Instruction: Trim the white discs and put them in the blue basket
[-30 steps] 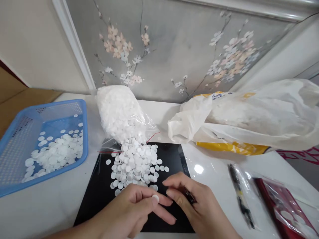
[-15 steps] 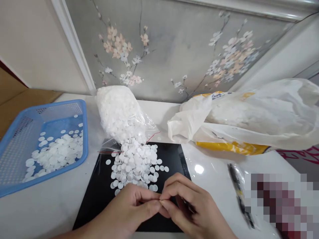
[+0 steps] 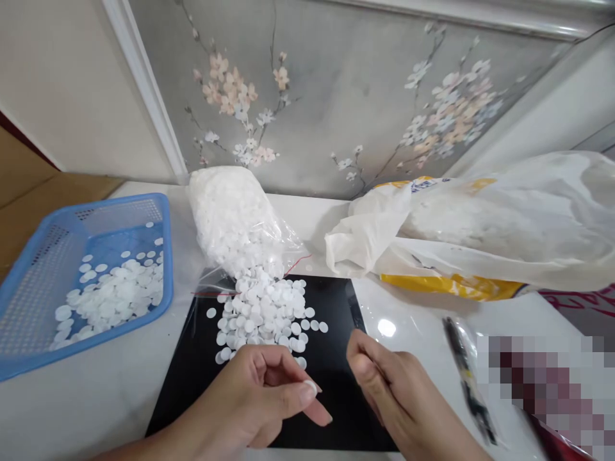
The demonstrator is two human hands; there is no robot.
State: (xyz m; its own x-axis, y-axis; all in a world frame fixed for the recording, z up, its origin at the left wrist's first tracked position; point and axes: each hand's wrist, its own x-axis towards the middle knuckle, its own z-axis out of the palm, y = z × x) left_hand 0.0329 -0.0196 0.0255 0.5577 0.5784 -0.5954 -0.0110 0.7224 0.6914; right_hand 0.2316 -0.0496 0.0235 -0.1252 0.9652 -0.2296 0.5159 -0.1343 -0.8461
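Observation:
My left hand (image 3: 269, 397) pinches a small white disc (image 3: 311, 387) between thumb and fingertips, over the front of a black mat (image 3: 331, 320). To its right, my right hand (image 3: 394, 384) is closed above the mat's right edge; whatever its curled fingers hold, if anything, is hidden. Behind both hands a pile of white discs (image 3: 266, 307) lies on the mat, spilling from the mouth of a clear plastic bag (image 3: 230, 211) full of discs. More loose white discs (image 3: 120, 291) lie in a blue basket (image 3: 168, 256) on the left.
A white and yellow plastic bag (image 3: 451, 256) lies at the back right. Nearer, dark pens in clear wrapping (image 3: 468, 378) rest on the white table (image 3: 110, 384). A flowered panel (image 3: 312, 96) stands behind. The far lower right is pixelated.
My hands have come apart: the right moved right and closed, while the left stays near its place. A white disc now shows at my left fingertips.

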